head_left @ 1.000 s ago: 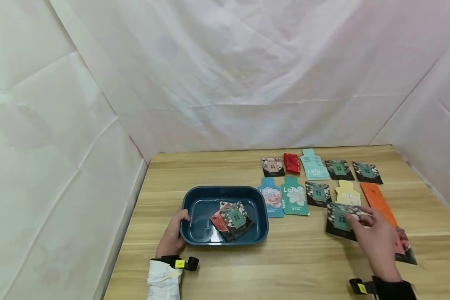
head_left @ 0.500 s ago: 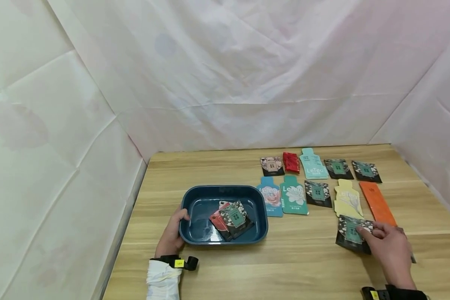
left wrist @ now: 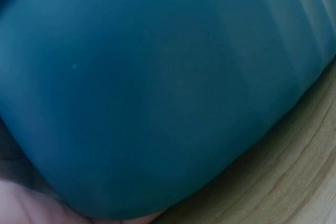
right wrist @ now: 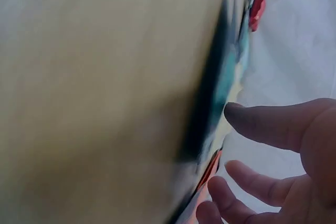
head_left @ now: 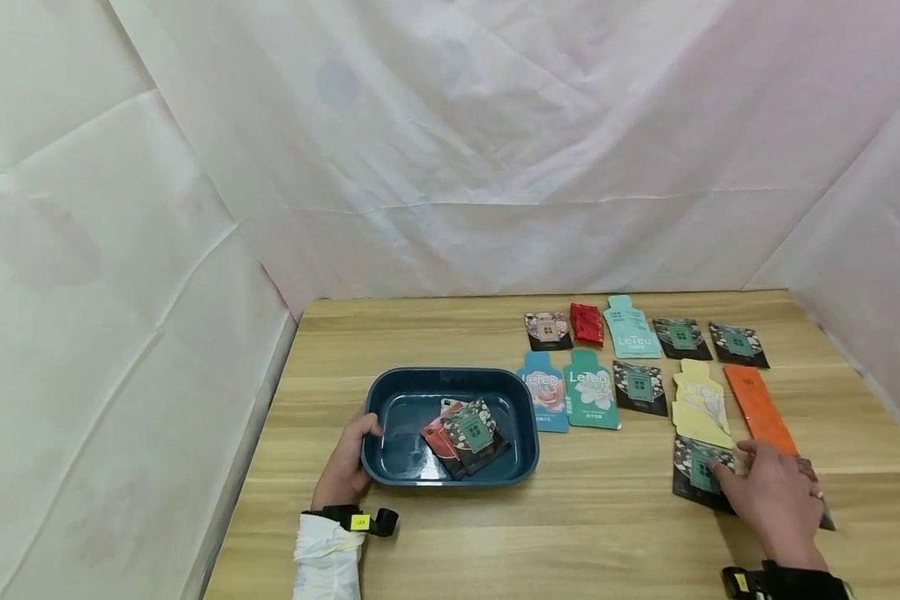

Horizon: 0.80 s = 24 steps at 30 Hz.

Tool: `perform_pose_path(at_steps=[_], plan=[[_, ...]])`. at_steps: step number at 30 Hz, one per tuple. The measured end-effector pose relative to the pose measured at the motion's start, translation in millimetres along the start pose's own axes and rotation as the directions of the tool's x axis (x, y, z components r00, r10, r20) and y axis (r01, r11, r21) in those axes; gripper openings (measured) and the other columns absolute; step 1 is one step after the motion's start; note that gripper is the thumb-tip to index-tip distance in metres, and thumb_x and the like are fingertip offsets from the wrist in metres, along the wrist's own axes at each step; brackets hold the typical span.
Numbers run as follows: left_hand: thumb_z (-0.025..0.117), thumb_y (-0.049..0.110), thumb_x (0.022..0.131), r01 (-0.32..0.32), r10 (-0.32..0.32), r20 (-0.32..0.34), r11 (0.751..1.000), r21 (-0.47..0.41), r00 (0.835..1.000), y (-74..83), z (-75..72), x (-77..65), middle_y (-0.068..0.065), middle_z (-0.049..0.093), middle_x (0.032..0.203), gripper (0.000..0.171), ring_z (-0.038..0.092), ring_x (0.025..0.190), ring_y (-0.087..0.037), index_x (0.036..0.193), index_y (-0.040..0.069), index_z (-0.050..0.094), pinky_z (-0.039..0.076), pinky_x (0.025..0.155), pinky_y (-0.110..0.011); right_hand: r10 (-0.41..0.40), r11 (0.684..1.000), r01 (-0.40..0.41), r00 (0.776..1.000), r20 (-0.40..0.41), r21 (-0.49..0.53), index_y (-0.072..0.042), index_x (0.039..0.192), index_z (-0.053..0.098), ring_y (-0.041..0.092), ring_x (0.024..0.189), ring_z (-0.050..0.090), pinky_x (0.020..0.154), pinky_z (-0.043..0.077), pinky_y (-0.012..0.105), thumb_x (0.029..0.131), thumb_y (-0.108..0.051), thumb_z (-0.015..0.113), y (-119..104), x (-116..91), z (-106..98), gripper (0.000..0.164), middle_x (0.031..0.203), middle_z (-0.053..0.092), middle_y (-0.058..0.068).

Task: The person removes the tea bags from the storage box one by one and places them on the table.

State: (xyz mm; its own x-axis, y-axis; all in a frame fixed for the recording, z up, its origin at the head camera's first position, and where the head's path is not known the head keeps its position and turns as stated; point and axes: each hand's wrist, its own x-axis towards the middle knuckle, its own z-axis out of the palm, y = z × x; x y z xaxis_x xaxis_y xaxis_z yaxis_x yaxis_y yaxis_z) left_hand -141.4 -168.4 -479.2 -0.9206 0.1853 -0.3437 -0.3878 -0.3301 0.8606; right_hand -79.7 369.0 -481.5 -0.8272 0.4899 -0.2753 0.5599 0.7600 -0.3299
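Note:
My left hand (head_left: 342, 462) grips the left end of a dark blue rectangular dish (head_left: 450, 377), thumb over the rim. The left wrist view is filled by the dish's outer wall (left wrist: 157, 87), with fingers at its lower edge. Inside the dish lie a black floral tea sachet (head_left: 474, 440) and red ones under it. At the right, my right hand (head_left: 780, 500) is over another black floral tea sachet (head_left: 699, 479), its thumb tip at the sachet. That sachet lies flat below a yellow bottle-shaped packet (head_left: 701, 404). Thumb and fingers stand apart in the right wrist view (right wrist: 262, 129).
Tea packets lie in rows at the back right: a blue one (head_left: 546, 398), a green one (head_left: 592, 396), a mint one (head_left: 632, 333), a red one (head_left: 587, 323) and several black floral ones. An orange strip packet (head_left: 761, 408) lies beside the right hand. White cloth walls (head_left: 450, 167) surround the table.
The right hand has carried the black floral sachet right and toward the person and laid it below the yellow packet; its fingers have loosened. The left hand and the dish stay put.

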Motion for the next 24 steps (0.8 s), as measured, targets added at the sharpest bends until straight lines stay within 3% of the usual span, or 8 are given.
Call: perform_pose_path(at_steps=[2,5,9,13,18,22,24], plan=[[0.039,0.004,0.077,-0.002,0.002,0.007,1.0,0.003,1.0,0.0,0.6,0.3,-0.011,0.016,0.154,0.084,0.023,0.132,-0.033,0.155,0.018,0.012,0.046,0.089,-0.033,-0.008,1.0,0.008,1.0,-0.011,0.0,0.004,0.135,0.043,0.054,0.11,0.034,0.089,0.021,0.073,0.086,-0.045,0.065,-6.9,-2.3,-3.5,0.073,0.123,0.044,0.032],[0.039,0.004,0.078,-0.01,0.01,0.012,1.0,-0.001,1.0,0.0,1.4,0.6,-0.011,0.018,0.153,0.082,0.026,0.13,-0.032,0.154,0.019,0.015,0.048,0.086,-0.033,-0.092,0.995,0.094,0.994,-0.065,0.025,0.005,0.134,0.045,0.052,0.106,0.04,0.085,0.025,0.069,0.087,-0.043,0.065,-24.5,-7.8,-8.3,0.069,0.122,0.049,0.032],[0.04,0.004,0.077,-0.012,0.012,0.003,1.0,-0.004,1.0,-0.2,1.0,-0.2,-0.011,0.021,0.151,0.081,0.028,0.128,-0.033,0.153,0.019,0.018,0.049,0.084,-0.033,-0.28,0.958,0.286,0.949,-0.145,0.024,0.003,0.13,0.053,0.048,0.1,0.048,0.076,0.033,0.061,0.087,-0.039,0.067,-64.3,-20.1,-8.5,0.062,0.119,0.056,0.03],[0.041,0.005,0.075,-0.004,0.004,-0.003,1.0,0.002,1.0,1.4,1.7,0.9,-0.009,0.018,0.153,0.086,0.023,0.131,-0.032,0.155,0.019,0.013,0.045,0.089,-0.034,-0.471,0.871,0.486,0.866,-0.166,0.068,-0.003,0.128,0.058,0.046,0.107,0.049,0.078,0.034,0.063,0.09,-0.041,0.064,-113.8,-38.5,-1.9,0.054,0.118,0.06,0.024],[0.042,0.006,0.075,-0.002,0.002,-0.014,1.0,0.026,1.0,2.1,3.2,1.5,-0.009,0.016,0.154,0.087,0.021,0.132,-0.033,0.156,0.018,0.01,0.044,0.087,-0.033,-0.666,0.704,0.696,0.716,-0.21,0.142,-0.004,0.12,0.063,0.04,0.11,0.049,0.09,0.034,0.058,0.087,-0.026,0.071,-178.0,-67.0,22.0,0.041,0.113,0.064,0.018],[0.042,0.008,0.075,0.022,-0.019,-0.056,0.999,0.046,0.998,1.6,3.7,0.2,-0.009,0.014,0.155,0.089,0.018,0.134,-0.034,0.156,0.017,0.007,0.039,0.093,-0.035,-0.77,0.6,0.771,0.629,-0.106,0.212,-0.004,0.123,0.062,0.031,0.109,0.052,0.092,0.042,0.049,0.087,-0.023,0.071,-219.8,-86.6,43.8,0.042,0.118,0.06,0.014],[0.042,0.008,0.075,0.025,-0.022,-0.068,0.999,0.04,0.997,1.0,4.0,0.0,-0.01,0.015,0.154,0.089,0.019,0.134,-0.035,0.156,0.016,0.008,0.038,0.094,-0.036,-0.791,0.597,0.764,0.612,0.02,0.245,-0.003,0.129,0.057,0.028,0.11,0.053,0.092,0.045,0.047,0.088,-0.023,0.07,-235.1,-92.5,54.7,0.047,0.123,0.057,0.015]])
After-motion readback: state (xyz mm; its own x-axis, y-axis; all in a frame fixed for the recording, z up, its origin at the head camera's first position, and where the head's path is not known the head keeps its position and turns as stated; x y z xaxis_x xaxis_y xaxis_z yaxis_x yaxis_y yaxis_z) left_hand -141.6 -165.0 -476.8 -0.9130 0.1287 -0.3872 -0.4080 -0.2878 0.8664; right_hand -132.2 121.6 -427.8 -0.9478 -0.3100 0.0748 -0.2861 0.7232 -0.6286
